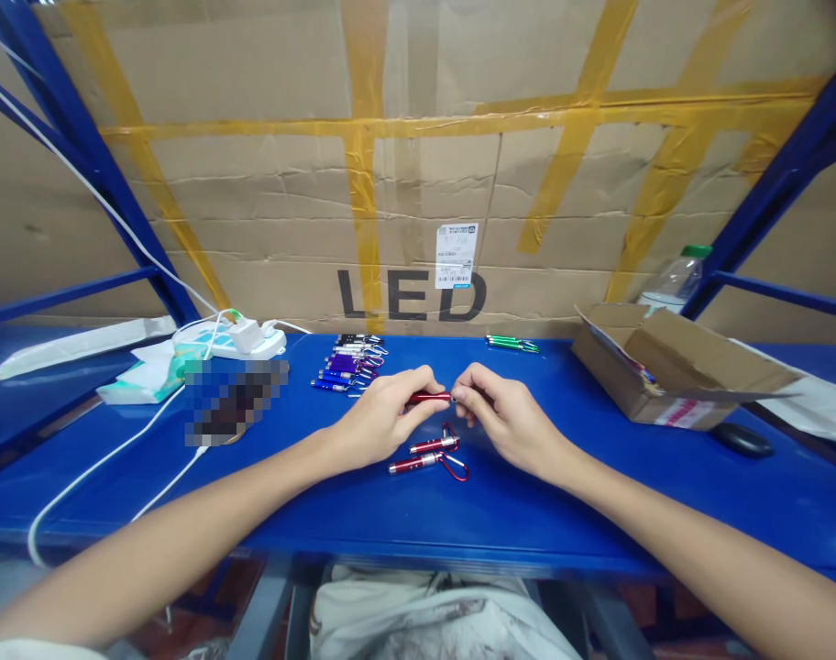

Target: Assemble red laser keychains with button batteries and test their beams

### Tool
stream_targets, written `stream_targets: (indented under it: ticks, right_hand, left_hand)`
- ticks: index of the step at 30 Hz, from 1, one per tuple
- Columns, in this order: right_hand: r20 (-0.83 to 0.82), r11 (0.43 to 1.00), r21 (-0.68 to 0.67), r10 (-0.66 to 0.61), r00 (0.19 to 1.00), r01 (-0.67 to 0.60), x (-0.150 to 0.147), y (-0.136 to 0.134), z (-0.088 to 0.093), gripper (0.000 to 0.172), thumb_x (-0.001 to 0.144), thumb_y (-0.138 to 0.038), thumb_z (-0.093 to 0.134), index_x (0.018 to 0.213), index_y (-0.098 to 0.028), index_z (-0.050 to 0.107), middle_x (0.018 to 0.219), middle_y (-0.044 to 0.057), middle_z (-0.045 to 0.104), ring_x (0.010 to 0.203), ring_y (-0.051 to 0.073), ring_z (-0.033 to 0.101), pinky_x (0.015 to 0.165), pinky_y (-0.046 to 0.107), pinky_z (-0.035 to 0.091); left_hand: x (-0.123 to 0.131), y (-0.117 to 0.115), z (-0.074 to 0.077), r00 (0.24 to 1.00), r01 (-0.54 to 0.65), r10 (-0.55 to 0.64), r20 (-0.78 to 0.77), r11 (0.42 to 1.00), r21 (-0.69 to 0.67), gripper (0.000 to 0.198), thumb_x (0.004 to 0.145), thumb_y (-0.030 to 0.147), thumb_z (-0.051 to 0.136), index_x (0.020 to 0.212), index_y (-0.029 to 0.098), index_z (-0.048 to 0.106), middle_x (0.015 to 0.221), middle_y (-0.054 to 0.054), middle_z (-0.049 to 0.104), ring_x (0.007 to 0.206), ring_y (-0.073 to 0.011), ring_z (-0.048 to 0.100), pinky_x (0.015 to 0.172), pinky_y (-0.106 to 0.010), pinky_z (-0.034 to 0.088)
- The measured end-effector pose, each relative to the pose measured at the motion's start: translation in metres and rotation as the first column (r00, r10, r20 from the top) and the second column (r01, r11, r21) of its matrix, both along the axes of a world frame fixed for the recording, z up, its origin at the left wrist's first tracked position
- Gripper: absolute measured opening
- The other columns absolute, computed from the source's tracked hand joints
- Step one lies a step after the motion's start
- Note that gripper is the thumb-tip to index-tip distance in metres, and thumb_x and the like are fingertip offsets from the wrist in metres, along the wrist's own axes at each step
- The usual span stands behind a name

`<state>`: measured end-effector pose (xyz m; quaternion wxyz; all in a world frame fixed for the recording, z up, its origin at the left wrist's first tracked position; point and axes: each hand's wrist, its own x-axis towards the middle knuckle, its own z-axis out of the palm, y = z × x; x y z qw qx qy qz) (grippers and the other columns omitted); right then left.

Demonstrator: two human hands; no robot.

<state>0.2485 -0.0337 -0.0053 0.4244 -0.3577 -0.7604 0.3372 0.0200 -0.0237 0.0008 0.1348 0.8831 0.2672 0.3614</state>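
My left hand (375, 422) is closed round a small red keychain flashlight (429, 398), which lies level between thumb and fingers. At its right end, the fingertips of my right hand (504, 417) pinch together; a tiny part there is too small to name. Just below my hands, two more red keychain flashlights with carabiner clips (413, 464) rest on the blue table (335, 522). Beyond my left hand lies a row of several blue, purple, silver and black flashlights (349, 363). Green flashlights (511, 344) lie farther back, to the right.
An open cardboard box (638, 385) stands at right, with a black computer mouse (742, 439) beside it and a bottle (676, 280) behind. To the left are a power strip (267, 343), a tissue pack (139, 380), a blurred phone (239, 403) and white cables. Taped cardboard (273, 211) closes the back.
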Motion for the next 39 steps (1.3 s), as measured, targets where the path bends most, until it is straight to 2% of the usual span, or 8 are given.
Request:
stream_targets:
  ticks: [3,6,11,16,23,28,32,39]
  right_hand:
    - [-0.136,0.945,-0.283,0.13,0.982,-0.165,-0.002,0.005,-0.002,0.051,0.097,-0.069,0.066,0.081,-0.022,0.055,0.069,-0.003,0.058,0.058,0.013,0.052,0.057,0.028,0.044]
    - [-0.251,0.841,-0.447,0.211,0.945,-0.306,-0.002,0.009,-0.003,0.057,0.089,-0.074,0.072,0.078,-0.022,0.053,0.064,-0.005,0.052,0.055,0.011,0.046,0.054,0.027,0.041]
    - [-0.004,0.991,-0.119,0.058,0.998,-0.058,0.0,0.007,-0.002,0.046,0.104,-0.064,0.057,0.085,-0.023,0.056,0.077,0.0,0.063,0.065,0.016,0.055,0.063,0.03,0.045]
    - [0.247,0.959,0.282,-0.04,0.968,-0.032,0.006,0.001,0.002,0.033,0.113,-0.047,0.045,0.094,-0.024,0.06,0.089,0.004,0.065,0.08,0.02,0.058,0.076,0.034,0.044]
    - [0.196,0.993,0.053,0.092,0.976,-0.104,0.007,0.007,0.004,0.041,0.115,-0.05,0.04,0.088,-0.023,0.055,0.081,0.0,0.062,0.072,0.017,0.057,0.07,0.029,0.044]
    - [0.469,0.956,0.289,-0.18,0.864,0.043,0.03,0.034,-0.004,0.02,0.109,-0.039,0.053,0.098,-0.023,0.057,0.095,0.005,0.066,0.088,0.023,0.059,0.08,0.036,0.044]
    - [0.639,0.969,0.229,-0.079,0.765,-0.091,0.044,0.044,-0.011,0.017,0.106,-0.036,0.058,0.095,-0.023,0.057,0.1,0.008,0.065,0.093,0.026,0.059,0.084,0.039,0.046]
    - [0.527,0.995,0.042,0.051,0.848,-0.086,0.042,0.045,-0.014,0.014,0.098,-0.029,0.065,0.088,-0.023,0.057,0.091,0.005,0.066,0.083,0.022,0.058,0.076,0.035,0.046]
  left_hand:
    - [-0.004,0.003,0.0,0.984,0.051,0.002,-0.179,0.955,0.292,0.026,0.115,0.028,0.043,0.099,0.018,0.061,0.089,-0.005,0.067,0.081,-0.018,0.059,0.077,-0.03,0.047]
    - [-0.006,0.004,0.0,0.959,0.067,0.044,-0.279,0.925,0.374,0.033,0.116,0.027,0.036,0.098,0.018,0.062,0.086,-0.005,0.066,0.079,-0.0191,0.057,0.076,-0.032,0.045]
    - [0.0,0.001,0.0,0.999,-0.032,0.03,-0.018,0.997,-0.074,0.02,0.11,0.036,0.056,0.102,0.02,0.062,0.095,-0.003,0.073,0.084,-0.0179,0.067,0.077,-0.029,0.051]
    - [0.002,-0.001,0.007,0.995,-0.038,0.065,0.078,0.951,-0.306,0.023,0.106,0.042,0.061,0.101,0.02,0.065,0.093,-0.002,0.075,0.082,-0.0174,0.068,0.074,-0.027,0.051]
    - [-0.001,0.002,0.008,0.999,-0.033,0.03,-0.022,0.99,-0.137,0.021,0.109,0.038,0.057,0.101,0.02,0.065,0.095,-0.002,0.075,0.085,-0.0178,0.068,0.079,-0.028,0.048]
    - [-0.003,0.009,0.0,0.988,-0.15,0.143,-0.052,0.969,-0.194,0.025,0.111,0.043,0.051,0.106,0.022,0.062,0.096,-0.001,0.074,0.085,-0.0192,0.068,0.077,-0.031,0.047]
    - [-0.004,0.014,-0.003,0.971,-0.225,0.206,-0.118,0.957,-0.183,0.026,0.112,0.043,0.048,0.106,0.022,0.062,0.096,-0.002,0.073,0.088,-0.021,0.068,0.078,-0.032,0.047]
    - [-0.002,0.011,-0.001,0.979,-0.177,0.151,-0.137,0.963,-0.205,0.023,0.111,0.041,0.046,0.106,0.022,0.058,0.087,-0.001,0.069,0.079,-0.0202,0.067,0.075,-0.031,0.05]
